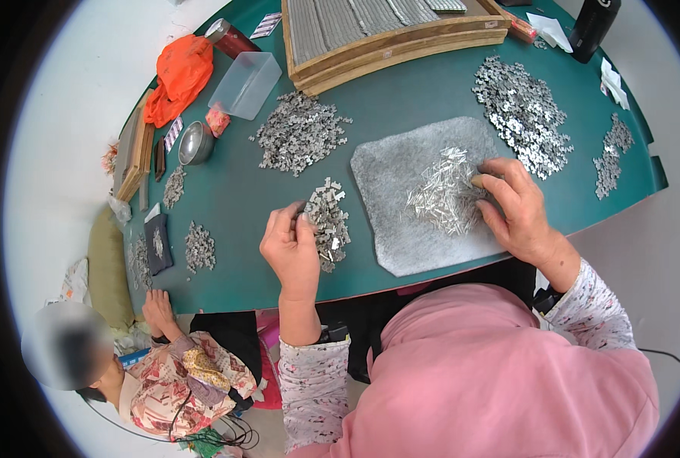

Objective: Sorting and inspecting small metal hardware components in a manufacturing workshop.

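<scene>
My left hand (288, 243) is closed in a pinch at the left edge of a small pile of flat metal pieces (329, 229). Whatever lies between its fingertips is too small to make out. On a grey felt-like mat (389, 256) rests a heap of thin, shiny metal pins (443, 195). At the right side of that heap is my right hand (519, 204), its fingers curved and the thumb apart from the index finger, with the tips beside the pins. No held piece shows in it.
Larger heaps of metal pieces lie at centre left (300, 136) and far right (524, 114). A wooden tray (401, 57) of metal strips stands at the back, near a clear plastic box (246, 85) and a metal bowl (195, 143). A co-worker's hands (160, 313) rest at the table's left edge.
</scene>
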Demonstrator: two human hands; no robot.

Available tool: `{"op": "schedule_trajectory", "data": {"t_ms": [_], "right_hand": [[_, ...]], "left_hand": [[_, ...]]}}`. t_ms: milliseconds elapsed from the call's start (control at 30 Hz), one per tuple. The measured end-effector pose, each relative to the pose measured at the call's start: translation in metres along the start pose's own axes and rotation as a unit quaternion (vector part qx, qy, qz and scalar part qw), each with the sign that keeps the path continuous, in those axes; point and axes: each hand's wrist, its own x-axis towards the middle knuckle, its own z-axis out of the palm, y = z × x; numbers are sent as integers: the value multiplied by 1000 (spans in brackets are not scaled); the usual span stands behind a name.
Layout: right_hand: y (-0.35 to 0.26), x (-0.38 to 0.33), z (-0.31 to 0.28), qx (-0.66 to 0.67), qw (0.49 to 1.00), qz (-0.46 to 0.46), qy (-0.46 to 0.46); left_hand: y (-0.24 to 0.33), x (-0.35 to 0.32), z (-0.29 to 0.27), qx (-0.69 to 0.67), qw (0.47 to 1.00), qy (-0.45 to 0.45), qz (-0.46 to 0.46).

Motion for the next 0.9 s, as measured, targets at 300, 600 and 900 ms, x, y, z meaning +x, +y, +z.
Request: {"op": "schedule_trajectory", "data": {"t_ms": [300,600,900], "right_hand": [[-55,96,96,-27,967,-200,-155],[-54,93,149,-116,946,-201,-225],[-43,91,150,-88,953,-218,-191]], "left_hand": [[-20,21,-11,-289,945,21,-154],[-50,71,13,-47,992,-78,-91],[-57,57,6,-156,985,-13,-72]]}}
